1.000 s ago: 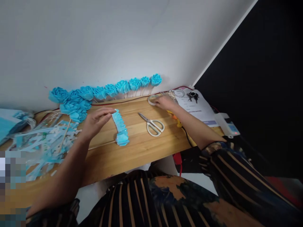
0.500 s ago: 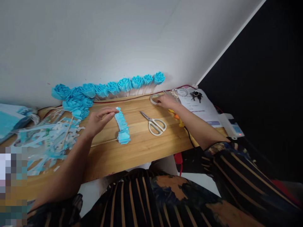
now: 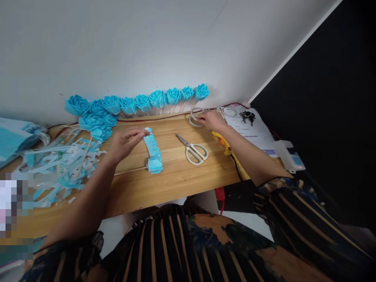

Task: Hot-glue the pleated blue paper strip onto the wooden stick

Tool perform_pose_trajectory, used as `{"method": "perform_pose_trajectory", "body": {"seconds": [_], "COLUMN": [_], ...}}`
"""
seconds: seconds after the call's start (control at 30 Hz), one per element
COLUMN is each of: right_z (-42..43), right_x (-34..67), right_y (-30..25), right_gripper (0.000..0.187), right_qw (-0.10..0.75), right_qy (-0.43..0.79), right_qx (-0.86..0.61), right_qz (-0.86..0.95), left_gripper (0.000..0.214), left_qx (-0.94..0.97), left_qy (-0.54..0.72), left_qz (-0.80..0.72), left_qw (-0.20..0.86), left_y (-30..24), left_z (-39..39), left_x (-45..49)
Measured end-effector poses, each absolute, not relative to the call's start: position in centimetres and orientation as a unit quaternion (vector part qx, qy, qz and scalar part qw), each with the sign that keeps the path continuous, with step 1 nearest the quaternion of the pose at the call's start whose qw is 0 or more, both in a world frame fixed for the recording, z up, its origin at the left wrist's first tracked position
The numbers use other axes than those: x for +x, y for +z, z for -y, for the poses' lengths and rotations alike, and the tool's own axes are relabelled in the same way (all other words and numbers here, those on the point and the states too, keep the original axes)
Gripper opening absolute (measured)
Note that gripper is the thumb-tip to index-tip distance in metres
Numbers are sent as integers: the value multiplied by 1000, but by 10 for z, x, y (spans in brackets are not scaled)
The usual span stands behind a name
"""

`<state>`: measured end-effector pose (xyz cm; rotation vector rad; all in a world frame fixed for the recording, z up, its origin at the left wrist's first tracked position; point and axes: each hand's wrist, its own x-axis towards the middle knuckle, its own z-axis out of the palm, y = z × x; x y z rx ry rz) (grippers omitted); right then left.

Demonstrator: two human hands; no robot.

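Note:
My left hand (image 3: 126, 144) reaches over the table with thumb and fingertips closed at the far end of a pleated light-blue strip (image 3: 153, 149). The strip lies lengthwise on the wood, with a folded, wider piece at its near end and a thin stick running left from there. My right hand (image 3: 214, 120) is closed on the edge of a white ring-shaped roll of tape (image 3: 193, 117) near the wall. Between the hands lie scissors (image 3: 194, 151) with white handles, blades slightly apart. A yellow glue gun (image 3: 225, 143) rests partly under my right forearm.
Blue fabric-like flowers (image 3: 157, 98) on sticks line the wall, with more heaped at left. Blue and white scraps (image 3: 67, 164) cover the table's left side. Keys (image 3: 248, 117) lie on a paper sheet (image 3: 249, 137) at right, beside a white power strip (image 3: 289, 156).
My right hand has shifted slightly, and the tape roll now shows as two overlapping loops. More of the glue gun is visible. My left hand stays at the strip's end; the view has shifted slightly.

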<state>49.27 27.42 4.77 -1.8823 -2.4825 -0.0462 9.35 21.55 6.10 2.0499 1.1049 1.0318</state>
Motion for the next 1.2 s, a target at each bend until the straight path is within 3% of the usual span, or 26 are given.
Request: {"method": "perform_pose_trajectory", "body": {"seconds": [0.13,0.63,0.8,0.9,1.07,1.2], "right_z": [-270,-262,-268,-262,-224,-191], "right_x": [491,474,473,468,437,403], "right_y": [43,48,43,53,82,89], "right_gripper": [30,36,29,24,27,40], "right_qw": [-6,-30,-38,65,334,407], "right_qy": [-60,-26,-28,50,397,539], "right_qx": [-611,-629,-624,-624,-456,-341], "right_qz": [790,776,780,777,724,654], "left_gripper": [46,40,41,44,48,62], "left_qx": [768,765,765,759,730,678], "left_qy": [388,396,393,395,428,467], "left_qz": [-415,-411,-412,-409,-401,-352], "left_qw": [296,300,301,316,351,446], "left_y": [59,56,57,55,51,48], "left_z": [-215,-215,-215,-215,-215,-214], "left_x": [94,94,95,96,101,108]}}
